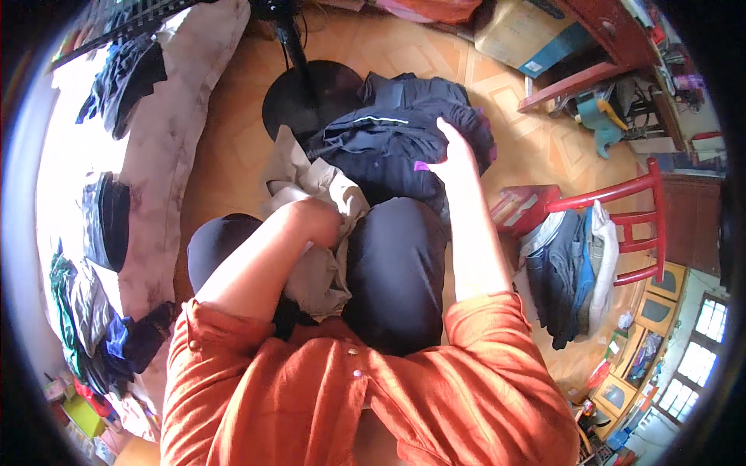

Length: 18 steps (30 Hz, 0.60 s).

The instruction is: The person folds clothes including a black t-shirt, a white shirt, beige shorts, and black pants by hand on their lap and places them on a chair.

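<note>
A beige cloth garment (336, 186) hangs crumpled between my knees and in front of them. My left hand (315, 223) is closed on it, with the fingers mostly turned out of sight. Just beyond my knees lies a heap of dark clothes (381, 147), black and navy, with a thin pale stripe on one piece. My right hand (456, 154) rests on the right side of this heap, thumb and forefinger spread apart; its other fingers are hidden. A small purple patch (421, 166) shows beside the right thumb.
A black round stand base (299, 97) sits behind the heap. On the right, a red chair (649, 225) bears folded trousers (571, 248). Several garments (107, 221) lie on a pale covered surface (179, 93) at the left. A cardboard box (517, 35) stands far right.
</note>
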Each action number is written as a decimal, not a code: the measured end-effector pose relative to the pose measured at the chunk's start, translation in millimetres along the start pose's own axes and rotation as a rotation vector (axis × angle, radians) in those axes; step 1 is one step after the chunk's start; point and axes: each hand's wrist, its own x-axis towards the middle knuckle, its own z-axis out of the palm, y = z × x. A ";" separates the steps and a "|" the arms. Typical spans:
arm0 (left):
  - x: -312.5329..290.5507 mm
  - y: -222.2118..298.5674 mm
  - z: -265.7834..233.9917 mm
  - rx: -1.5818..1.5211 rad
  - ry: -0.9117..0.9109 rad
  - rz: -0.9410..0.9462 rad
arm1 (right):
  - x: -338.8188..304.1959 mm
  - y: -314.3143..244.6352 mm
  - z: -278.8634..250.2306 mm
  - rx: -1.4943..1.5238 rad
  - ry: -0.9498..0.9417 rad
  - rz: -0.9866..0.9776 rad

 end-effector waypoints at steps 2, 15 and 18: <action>-2.6 2.5 -6.8 -0.099 0.187 0.031 | -26.5 -46.3 14.6 0.444 0.117 0.155; -56.9 21.1 12.6 -2.170 0.509 0.936 | -165.6 -27.9 -31.5 0.136 -0.249 -0.164; -78.0 23.3 52.2 -2.285 0.450 0.931 | -189.0 -10.1 -14.9 0.138 -0.121 -0.007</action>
